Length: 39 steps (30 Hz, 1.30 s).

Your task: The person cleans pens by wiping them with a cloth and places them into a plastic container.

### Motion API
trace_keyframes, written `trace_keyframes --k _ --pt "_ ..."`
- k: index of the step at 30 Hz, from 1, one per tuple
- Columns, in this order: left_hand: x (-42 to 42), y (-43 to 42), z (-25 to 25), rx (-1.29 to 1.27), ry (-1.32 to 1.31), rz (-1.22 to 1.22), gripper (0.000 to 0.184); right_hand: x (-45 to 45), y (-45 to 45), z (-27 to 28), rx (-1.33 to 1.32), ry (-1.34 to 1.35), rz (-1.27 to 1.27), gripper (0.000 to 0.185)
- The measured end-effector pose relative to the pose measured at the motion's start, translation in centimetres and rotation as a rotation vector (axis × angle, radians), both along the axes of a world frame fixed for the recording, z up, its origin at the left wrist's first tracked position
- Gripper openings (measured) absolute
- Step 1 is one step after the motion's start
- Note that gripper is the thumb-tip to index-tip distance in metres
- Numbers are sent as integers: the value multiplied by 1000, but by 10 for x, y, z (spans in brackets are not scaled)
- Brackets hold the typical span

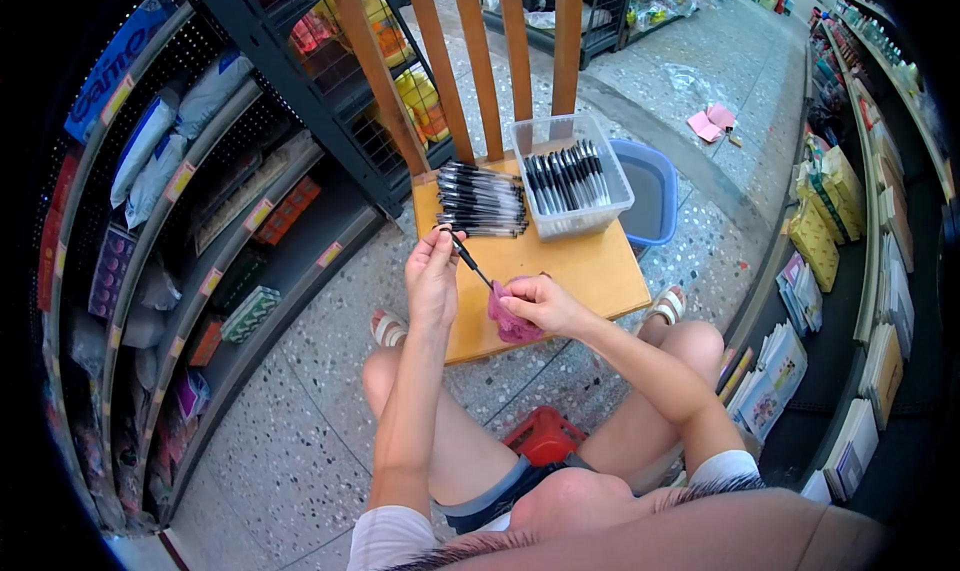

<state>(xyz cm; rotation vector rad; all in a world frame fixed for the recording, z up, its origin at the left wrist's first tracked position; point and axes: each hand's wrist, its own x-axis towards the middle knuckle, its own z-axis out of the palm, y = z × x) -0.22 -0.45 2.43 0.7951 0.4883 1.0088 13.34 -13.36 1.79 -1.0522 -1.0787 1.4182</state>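
Observation:
A black-capped pen (466,255) slants between my two hands above the front of a wooden chair seat (590,274). My left hand (434,264) pinches its upper, capped end. At the other end, my right hand (540,304) grips a crumpled pink cloth (511,321) that wraps round the pen's lower part, hiding its tip. Behind my left hand, a stack of similar pens (480,199) lies on the seat. To its right stands a clear plastic box (585,219) with several more pens leaning in a row.
A blue bucket (655,236) stands on the floor behind the chair's right side. Shelves of goods curve along the left (262,211) and right (868,301). Wooden slats (478,71) rise at the chair's back. A pink paper item (710,123) lies on the floor farther off.

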Motion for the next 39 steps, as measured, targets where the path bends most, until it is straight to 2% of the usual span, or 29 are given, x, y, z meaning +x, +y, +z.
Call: trace_keyframes --k 5,17,23,29,34,39 --pt "-3 -1 3 -72 -35 -66 18 4 -2 -18 25 -6 10 20" --pt "-2 10 -5 -137 -95 -60 19 2 -13 -5 9 -81 43 20" --pt "-4 11 -6 -142 -70 -37 20 5 -12 -3 227 -364 -19 17" --pt "-5 12 -8 -146 -51 -27 19 8 -14 5 389 -829 -146 19" --pt "-3 8 -2 -79 -26 40 18 10 -12 4 277 -856 -308 21" --pt "5 -4 8 151 98 175 16 10 -12 3 199 -901 -403 23"
